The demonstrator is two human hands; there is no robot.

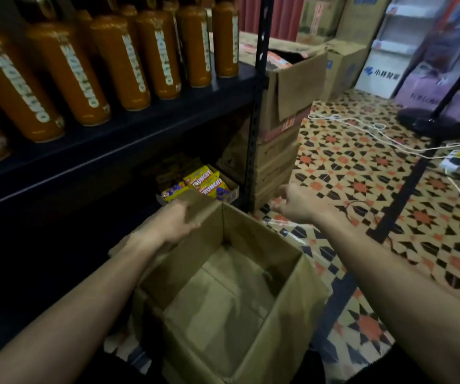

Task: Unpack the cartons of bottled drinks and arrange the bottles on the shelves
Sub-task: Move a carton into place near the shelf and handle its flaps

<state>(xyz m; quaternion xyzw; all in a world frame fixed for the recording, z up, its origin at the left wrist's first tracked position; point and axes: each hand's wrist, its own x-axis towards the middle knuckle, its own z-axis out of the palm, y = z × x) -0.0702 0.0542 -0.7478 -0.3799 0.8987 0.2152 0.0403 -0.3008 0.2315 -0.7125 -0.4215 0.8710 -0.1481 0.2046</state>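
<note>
Open carton (223, 286) at lower centre looks emptied, orange bottles (129, 65) stand on the shelf (145, 126) upper left; left hand (173, 221) grips its far flap, right hand (296, 202) spread, empty, near stacked cartons (276, 162) at centre; next, probably: discard, fetch a full one.

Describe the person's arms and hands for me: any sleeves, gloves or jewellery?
Both forearms are bare to the frame's edge, no sleeves in view. The left hand and right hand wear no gloves, and neither wrist carries a watch or band. Rings cannot be ruled out; the hands are blurred.
</note>
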